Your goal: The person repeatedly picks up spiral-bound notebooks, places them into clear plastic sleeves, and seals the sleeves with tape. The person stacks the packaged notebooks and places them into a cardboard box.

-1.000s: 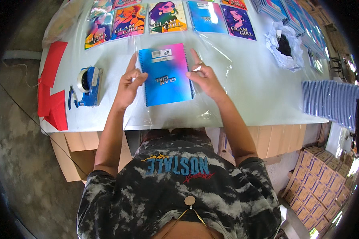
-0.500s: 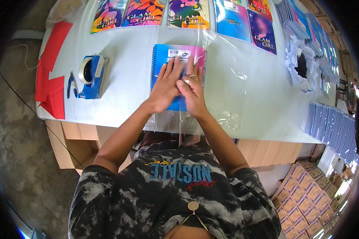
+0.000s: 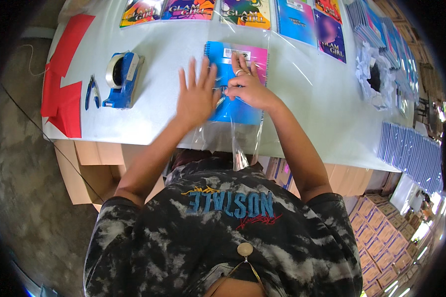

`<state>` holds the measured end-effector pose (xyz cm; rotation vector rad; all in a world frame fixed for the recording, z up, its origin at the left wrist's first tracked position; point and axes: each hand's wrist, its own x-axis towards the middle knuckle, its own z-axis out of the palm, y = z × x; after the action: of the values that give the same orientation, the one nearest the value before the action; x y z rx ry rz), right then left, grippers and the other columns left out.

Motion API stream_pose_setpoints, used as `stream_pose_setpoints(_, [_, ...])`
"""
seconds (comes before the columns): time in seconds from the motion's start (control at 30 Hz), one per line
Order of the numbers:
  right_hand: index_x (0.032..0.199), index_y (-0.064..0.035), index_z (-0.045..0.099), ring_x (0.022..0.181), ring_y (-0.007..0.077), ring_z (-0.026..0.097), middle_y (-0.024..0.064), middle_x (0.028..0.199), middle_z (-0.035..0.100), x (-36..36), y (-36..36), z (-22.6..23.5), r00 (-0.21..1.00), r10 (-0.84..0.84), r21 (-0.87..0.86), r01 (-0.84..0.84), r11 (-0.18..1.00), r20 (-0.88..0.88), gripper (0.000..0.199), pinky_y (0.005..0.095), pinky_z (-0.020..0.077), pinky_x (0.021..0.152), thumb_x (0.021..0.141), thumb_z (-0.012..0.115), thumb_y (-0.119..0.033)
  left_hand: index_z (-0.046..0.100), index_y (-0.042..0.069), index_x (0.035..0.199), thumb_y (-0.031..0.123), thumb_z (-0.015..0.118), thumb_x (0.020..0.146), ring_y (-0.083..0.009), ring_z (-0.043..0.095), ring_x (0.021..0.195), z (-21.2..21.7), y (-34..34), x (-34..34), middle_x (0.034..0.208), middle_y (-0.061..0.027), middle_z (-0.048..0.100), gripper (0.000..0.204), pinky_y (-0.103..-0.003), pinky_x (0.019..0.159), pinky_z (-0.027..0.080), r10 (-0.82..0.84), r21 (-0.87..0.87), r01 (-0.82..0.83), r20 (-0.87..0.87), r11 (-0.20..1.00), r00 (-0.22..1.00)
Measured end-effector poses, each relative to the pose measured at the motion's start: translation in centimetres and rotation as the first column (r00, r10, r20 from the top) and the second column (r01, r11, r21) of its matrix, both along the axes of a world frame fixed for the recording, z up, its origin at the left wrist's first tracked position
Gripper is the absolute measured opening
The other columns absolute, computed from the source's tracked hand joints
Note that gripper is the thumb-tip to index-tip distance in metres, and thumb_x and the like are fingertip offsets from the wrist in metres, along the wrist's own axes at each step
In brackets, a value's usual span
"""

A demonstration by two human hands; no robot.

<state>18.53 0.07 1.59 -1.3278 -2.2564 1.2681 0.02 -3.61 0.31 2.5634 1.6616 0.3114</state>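
Note:
A spiral notebook (image 3: 238, 113) with a blue and pink cover and a white label lies on the table in front of me, with clear plastic film (image 3: 239, 139) over it and hanging past the table's near edge. My left hand (image 3: 197, 100), slightly blurred, is at the notebook's left side, palm down with fingers spread, holding nothing. Over the notebook's middle, my right hand (image 3: 252, 90) rests on the film with its longer fingers stretched upward. The right thumb and forefinger point left toward my left hand, and no object shows between them.
To the left stand a blue tape dispenser (image 3: 126, 81), small snippers (image 3: 91, 92) and red sheets (image 3: 64, 96). Several colourful notebooks (image 3: 245, 12) line the far side. Crumpled plastic (image 3: 365, 79) and stacked notebooks (image 3: 410, 151) occupy the right. Cardboard boxes (image 3: 376, 237) sit below.
My hands, close together on the notebook before, have moved apart: the left has slid off to the left with fingers spreading. My right hand has shifted across the notebook. The whole view has shifted slightly.

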Motion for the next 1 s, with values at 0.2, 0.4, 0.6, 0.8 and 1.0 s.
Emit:
stream_pose_setpoints(0.2, [0.069, -0.0116, 0.070, 0.140, 0.0317, -0.009, 0.0186, 0.151, 0.000, -1.2, -0.1, 0.9, 0.992, -0.015, -0.046, 0.020, 0.999, 0.125, 0.022, 0.0491, -0.0099, 0.108, 0.071, 0.063, -0.032, 0.041, 0.010, 0.135, 0.036, 0.058, 0.082, -0.0289, 0.032, 0.131, 0.8, -8.7, 0.4, 0.138, -0.0136, 0.039, 0.061, -0.051, 0.108, 0.019, -0.428, -0.227, 0.488, 0.265, 0.843, 0.864])
stream_pose_setpoints(0.4, [0.078, -0.0180, 0.074, 0.140, 0.0296, -0.009, 0.0169, 0.151, -0.001, -1.4, 0.1, 2.4, 0.977, 0.005, -0.104, 0.018, 0.994, 0.212, 0.021, 0.0481, -0.0068, 0.109, 0.065, 0.069, -0.034, 0.062, 0.006, 0.106, 0.008, 0.066, 0.078, -0.0271, 0.061, 0.091, 3.5, -4.7, -9.2, 0.097, -0.0123, 0.064, 0.029, -0.036, 0.084, 0.046, 0.248, -0.131, -0.215, 0.641, 0.968, 0.726])
stream_pose_setpoints(0.6, [0.078, -0.0177, 0.073, 0.141, 0.0307, 0.000, 0.0179, 0.151, 0.007, -1.6, 0.0, 2.2, 0.978, -0.022, -0.013, 0.025, 1.000, 0.205, 0.016, 0.0487, -0.0007, 0.110, 0.061, 0.073, -0.020, 0.042, 0.001, 0.128, 0.016, 0.075, 0.071, -0.0348, 0.050, 0.109, 2.5, -2.4, -21.1, 0.123, -0.0249, 0.047, 0.067, -0.041, 0.091, 0.042, 0.630, -0.289, -0.560, 0.368, 0.776, 0.684])
stream_pose_setpoints(0.8, [0.116, -0.0094, 0.048, 0.133, 0.0368, 0.025, 0.0168, 0.143, 0.031, -2.6, 0.1, 3.3, 0.969, -0.218, 0.016, 0.218, 0.976, 0.120, 0.072, 0.0480, 0.0173, 0.109, 0.050, 0.078, -0.007, 0.052, -0.001, 0.118, 0.034, 0.075, 0.073, -0.0316, 0.058, 0.097, 0.4, 1.5, -20.2, 0.107, -0.0224, 0.058, 0.062, -0.038, 0.083, 0.045, 0.648, -0.301, -0.579, 0.453, 0.758, 0.612])
stream_pose_setpoints(1.0, [0.133, -0.0092, 0.033, 0.124, 0.0385, 0.037, 0.0167, 0.135, 0.040, -2.7, 0.1, 3.4, 0.951, -0.279, 0.087, 0.269, 0.959, 0.130, 0.100, 0.0469, 0.0302, 0.104, 0.046, 0.082, -0.005, 0.062, 0.001, 0.107, 0.039, 0.063, 0.082, -0.0166, 0.053, 0.075, 4.9, 5.9, -20.9, 0.090, -0.0065, 0.061, 0.046, -0.029, 0.067, 0.044, 0.887, -0.834, -0.364, 0.283, 0.415, 0.365])
